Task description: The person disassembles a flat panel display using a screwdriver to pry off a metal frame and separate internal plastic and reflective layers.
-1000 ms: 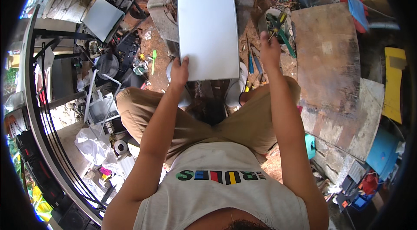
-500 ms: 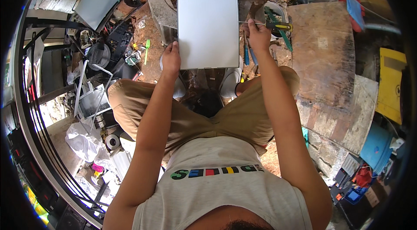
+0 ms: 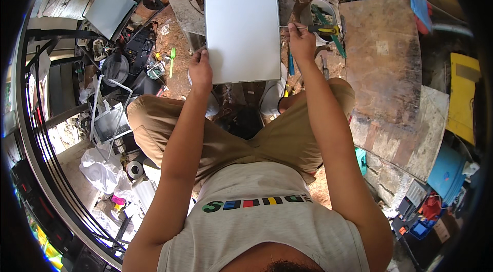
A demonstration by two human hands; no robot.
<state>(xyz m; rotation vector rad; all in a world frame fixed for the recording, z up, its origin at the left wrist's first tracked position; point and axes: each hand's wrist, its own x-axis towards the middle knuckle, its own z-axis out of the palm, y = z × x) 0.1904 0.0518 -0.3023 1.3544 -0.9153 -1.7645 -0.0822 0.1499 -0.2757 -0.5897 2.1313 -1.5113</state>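
Observation:
A flat white rectangular panel (image 3: 242, 25), thin-edged like a display panel, lies over a worn block (image 3: 186, 5) in front of me. At its lower left edge my left hand (image 3: 201, 69) grips it, thumb towards the top face and the other fingers partly hidden. My right hand (image 3: 301, 41) is closed around a screwdriver (image 3: 324, 29) with a black and yellow handle. The screwdriver's thin shaft points left, and its tip meets the panel's right edge.
A white bucket (image 3: 333, 13) with green circuit boards stands right of the panel. Further right lies a wooden board (image 3: 381, 56). On the left are a metal rack (image 3: 31, 92), a grey panel (image 3: 110, 11) and heaped electronic scrap. A green fork (image 3: 172, 61) lies on the dirt floor.
The panel has shifted slightly left, and both hands have moved a little left with it. The screwdriver remains against the panel's right edge.

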